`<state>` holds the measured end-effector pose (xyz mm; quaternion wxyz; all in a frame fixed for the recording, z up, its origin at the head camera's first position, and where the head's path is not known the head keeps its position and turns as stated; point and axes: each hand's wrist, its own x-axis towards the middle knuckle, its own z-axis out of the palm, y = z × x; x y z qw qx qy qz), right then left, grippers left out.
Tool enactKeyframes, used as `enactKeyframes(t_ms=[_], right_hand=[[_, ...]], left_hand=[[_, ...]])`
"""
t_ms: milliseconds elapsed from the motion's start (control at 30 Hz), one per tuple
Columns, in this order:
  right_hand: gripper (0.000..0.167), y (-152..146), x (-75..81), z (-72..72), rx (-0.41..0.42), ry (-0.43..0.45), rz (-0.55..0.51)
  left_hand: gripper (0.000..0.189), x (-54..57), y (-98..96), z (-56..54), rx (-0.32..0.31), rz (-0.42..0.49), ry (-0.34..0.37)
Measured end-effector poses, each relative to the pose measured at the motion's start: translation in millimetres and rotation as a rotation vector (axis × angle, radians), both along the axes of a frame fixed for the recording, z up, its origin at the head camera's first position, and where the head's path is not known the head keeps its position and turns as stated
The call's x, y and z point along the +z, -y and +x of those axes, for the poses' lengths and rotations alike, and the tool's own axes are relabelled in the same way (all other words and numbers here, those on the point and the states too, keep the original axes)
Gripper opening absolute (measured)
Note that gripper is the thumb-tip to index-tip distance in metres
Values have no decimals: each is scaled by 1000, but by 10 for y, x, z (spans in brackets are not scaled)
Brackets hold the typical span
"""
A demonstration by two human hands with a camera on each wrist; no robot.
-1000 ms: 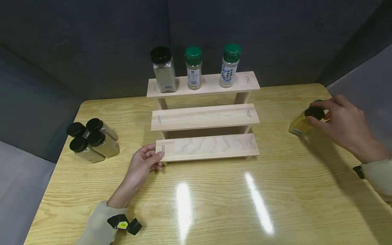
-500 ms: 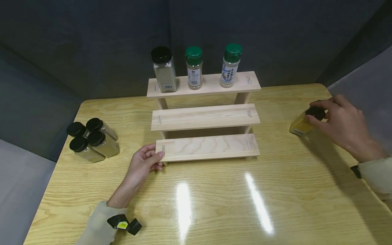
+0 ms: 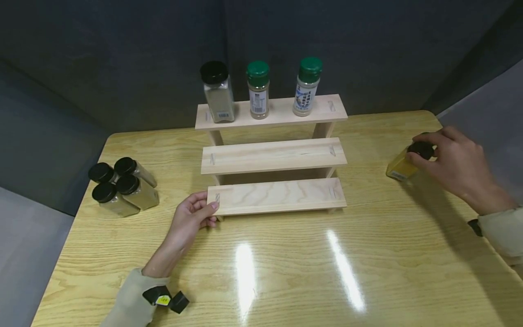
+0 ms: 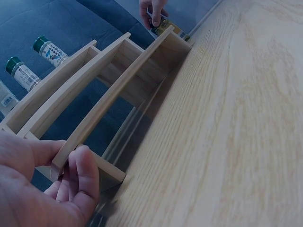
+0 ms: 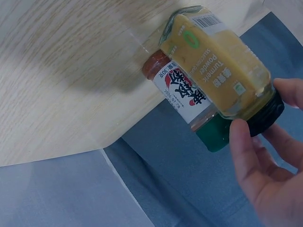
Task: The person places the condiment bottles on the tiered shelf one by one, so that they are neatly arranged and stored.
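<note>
Pale-wood three-tier rack [image 3: 273,156], head view, centre: left hand [image 3: 189,217] at eight o'clock, fingers clamped on its lowest shelf [image 3: 279,196]; Turmeric Powder jar [image 3: 399,167] at three, right hand [image 3: 459,161] pinching its black cap [image 3: 421,150]. Left wrist view: green-capped shakers [image 4: 51,53] at ten, could topple if the left hand jolts the rack. Right wrist view: red-brown shaker [image 5: 181,91] at the jar's eight, could tip if the jar swings.

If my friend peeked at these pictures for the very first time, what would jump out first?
Probably the pale wooden rack in the middle, with three jars lined up on its top shelf, two of them with bright green lids. Next, perhaps, the jar of yellow powder over on the right, held by its black lid in the right hand.
</note>
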<state>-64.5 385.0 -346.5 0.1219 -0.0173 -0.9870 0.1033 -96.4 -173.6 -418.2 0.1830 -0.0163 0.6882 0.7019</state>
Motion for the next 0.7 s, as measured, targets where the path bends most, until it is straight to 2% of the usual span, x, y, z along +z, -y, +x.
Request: enactKeyframes(t_ms=[700], right_hand=[[37, 64, -7, 11, 40, -37, -2]], left_hand=[[41, -2, 6, -2, -7, -1, 3]])
